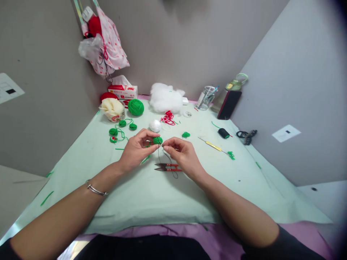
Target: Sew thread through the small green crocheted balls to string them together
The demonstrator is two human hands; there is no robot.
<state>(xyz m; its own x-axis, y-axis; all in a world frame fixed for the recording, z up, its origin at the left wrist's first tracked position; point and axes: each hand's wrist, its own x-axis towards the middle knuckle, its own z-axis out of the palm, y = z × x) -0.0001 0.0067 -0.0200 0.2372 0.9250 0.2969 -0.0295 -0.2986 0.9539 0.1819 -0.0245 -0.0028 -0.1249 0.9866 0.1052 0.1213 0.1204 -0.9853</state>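
My left hand (137, 148) is closed round a small green crocheted ball (157, 140), held between thumb and fingers above the table. Against the ball's right side, my right hand (182, 152) pinches something thin, too small to make out. Dark thread (173, 170) hangs in loops from the ball and the right fingertips. Below the hands lie red-handled thread snips (166, 167), partly covered by my right hand, with their blades pointing left. A white yarn ball (155, 125) sits just beyond my left fingers.
Small green crocheted pieces (113, 132) and a green yarn ball (136, 107) lie at left. White stuffing (166, 98) and tangled red yarn (168, 118) are at the back. On the right are a yellow-handled hook (213, 146), a black thread spool (223, 133) and a propped phone (229, 105).
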